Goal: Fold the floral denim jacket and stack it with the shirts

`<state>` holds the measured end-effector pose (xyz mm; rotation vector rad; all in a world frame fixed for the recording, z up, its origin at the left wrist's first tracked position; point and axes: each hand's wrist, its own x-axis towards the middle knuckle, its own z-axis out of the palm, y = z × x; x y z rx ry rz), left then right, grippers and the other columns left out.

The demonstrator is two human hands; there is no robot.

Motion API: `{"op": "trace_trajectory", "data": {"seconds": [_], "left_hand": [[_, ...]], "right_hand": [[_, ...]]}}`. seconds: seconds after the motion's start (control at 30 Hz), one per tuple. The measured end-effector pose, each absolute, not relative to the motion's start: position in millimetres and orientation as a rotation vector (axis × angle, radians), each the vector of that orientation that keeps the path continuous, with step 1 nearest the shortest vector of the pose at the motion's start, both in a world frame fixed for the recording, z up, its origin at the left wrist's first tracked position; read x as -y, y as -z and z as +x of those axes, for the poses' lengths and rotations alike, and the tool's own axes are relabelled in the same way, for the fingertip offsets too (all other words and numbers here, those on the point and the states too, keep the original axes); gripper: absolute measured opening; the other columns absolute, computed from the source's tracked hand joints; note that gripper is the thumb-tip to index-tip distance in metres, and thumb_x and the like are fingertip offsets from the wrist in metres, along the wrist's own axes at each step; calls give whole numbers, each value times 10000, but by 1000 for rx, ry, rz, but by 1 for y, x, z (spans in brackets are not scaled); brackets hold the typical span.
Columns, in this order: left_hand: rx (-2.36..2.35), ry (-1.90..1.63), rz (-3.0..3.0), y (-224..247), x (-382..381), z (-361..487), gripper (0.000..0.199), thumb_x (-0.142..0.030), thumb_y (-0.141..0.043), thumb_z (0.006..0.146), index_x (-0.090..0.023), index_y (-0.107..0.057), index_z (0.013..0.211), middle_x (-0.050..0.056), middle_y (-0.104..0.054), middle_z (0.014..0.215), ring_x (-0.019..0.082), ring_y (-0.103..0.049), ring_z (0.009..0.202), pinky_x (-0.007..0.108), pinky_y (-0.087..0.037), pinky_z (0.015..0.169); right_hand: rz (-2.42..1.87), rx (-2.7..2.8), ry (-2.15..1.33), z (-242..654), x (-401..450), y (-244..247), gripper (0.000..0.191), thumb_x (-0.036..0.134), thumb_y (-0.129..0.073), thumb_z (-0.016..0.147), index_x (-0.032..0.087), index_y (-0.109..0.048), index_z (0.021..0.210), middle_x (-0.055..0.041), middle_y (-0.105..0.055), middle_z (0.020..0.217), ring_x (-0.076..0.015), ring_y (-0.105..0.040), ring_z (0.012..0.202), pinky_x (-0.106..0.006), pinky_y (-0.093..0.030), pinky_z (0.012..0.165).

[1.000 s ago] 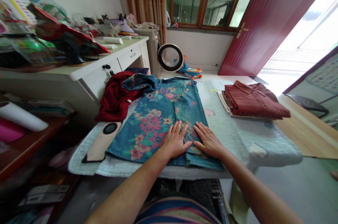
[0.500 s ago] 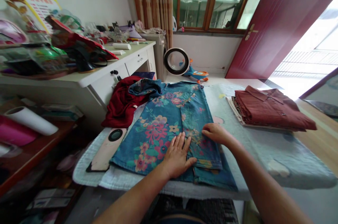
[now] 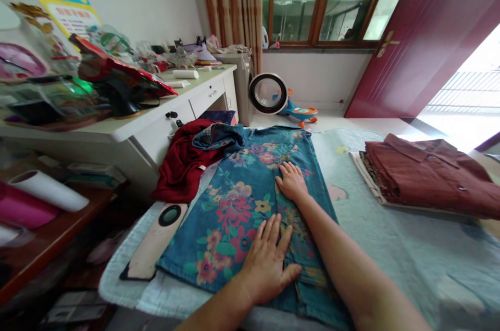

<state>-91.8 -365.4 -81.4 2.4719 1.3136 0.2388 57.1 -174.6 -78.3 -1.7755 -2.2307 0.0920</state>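
A blue floral denim shirt (image 3: pixel 230 206) lies spread over the cloth-covered table, its lower edge toward me. My left hand (image 3: pixel 267 258) rests flat on its lower front, fingers apart, beside the front seam. Farther up, my right hand (image 3: pixel 292 181) lies on the folded-over part of the same garment with its fingers stretched out. Neither hand grips anything. One crumpled sleeve (image 3: pixel 219 137) of the garment lies at the upper left, over a dark red cloth (image 3: pixel 182 164).
On the right sits a folded stack topped by a rust-red shirt (image 3: pixel 433 175). A pale board with a dark ring (image 3: pixel 150 245) shows at the table's left. A cluttered desk (image 3: pixel 156 112) stands left, and a blue-orange ride-on toy (image 3: pixel 299 111) is beyond the table.
My right hand has moved from the garment's right edge up and inward, and its fingers are now stretched out flat. My left hand stays on the lower front. The view has shifted slightly.
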Motion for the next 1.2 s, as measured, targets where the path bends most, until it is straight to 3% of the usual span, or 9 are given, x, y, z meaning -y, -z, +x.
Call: {"op": "trace_trajectory", "data": {"seconds": [0.17,0.3,0.4,0.47,0.5,0.7,0.87,1.07,1.2], "left_hand": [[-1295,-154,2385,69,365,-91,781,-642,-383,916,-299,-93,1555,96,74,1624,331,2,1491,562,-107,1197],[-1134,-86,2290,48,353,-105,838,-594,-555,851,-317,-173,1544,88,15,1630,347,-35,1489,581,-163,1180],[-970,-128,2205,32,327,-125,702,-496,-643,812,-343,-404,1454,48,-236,1604,312,-273,1448,490,-301,1156],[-1024,-288,2101,23,300,-144,470,-392,-546,885,-329,-526,1351,15,-525,1434,228,-509,1298,373,-429,1074],[-1138,-402,2081,20,283,-155,420,-366,-504,906,-303,-554,1319,18,-589,1360,210,-550,1250,354,-442,1059],[-2052,-1019,2066,19,172,-231,319,-263,-558,814,-166,-647,1105,124,-433,1440,277,-416,1347,446,-328,1141],[-2524,-1162,1841,26,121,-264,354,-235,-595,778,-158,-646,1120,154,-276,1513,362,-261,1408,500,-253,1149],[-2584,-986,1825,21,114,-255,350,-223,-537,813,-183,-656,1140,139,-538,1285,353,-475,1204,541,-330,1045],[-2422,-1000,2103,20,133,-216,415,-209,-539,817,-177,-609,1225,132,-504,1342,331,-453,1256,510,-299,1093]], "right_hand": [[-1744,2224,-121,62,174,85,542,401,-441,936,145,-471,1413,-106,-400,1523,-250,-263,1439,-418,-151,1178],[-1710,2220,-129,64,174,82,530,390,-448,926,149,-490,1396,-106,-413,1515,-254,-275,1436,-426,-163,1177],[-1689,2224,-128,65,175,83,515,390,-447,925,164,-504,1385,-98,-429,1505,-264,-291,1429,-441,-178,1172],[-1676,2232,-137,66,174,84,514,400,-446,927,173,-505,1384,-95,-432,1503,-272,-293,1428,-453,-181,1169],[-1670,2235,-142,66,174,85,515,405,-445,928,176,-504,1386,-95,-431,1503,-275,-290,1429,-457,-179,1169],[-1663,2254,-168,68,172,86,536,429,-435,932,166,-497,1395,-100,-421,1509,-286,-271,1435,-464,-164,1174],[-1667,2266,-166,67,172,84,551,435,-427,936,141,-501,1395,-106,-419,1511,-298,-275,1431,-464,-169,1177],[-1663,2248,-169,68,172,84,525,455,-402,949,181,-514,1383,-97,-433,1501,-291,-289,1428,-473,-182,1174],[-1597,2186,-232,68,169,86,492,433,-414,944,184,-543,1348,-98,-481,1462,-288,-308,1419,-492,-167,1182]]}}
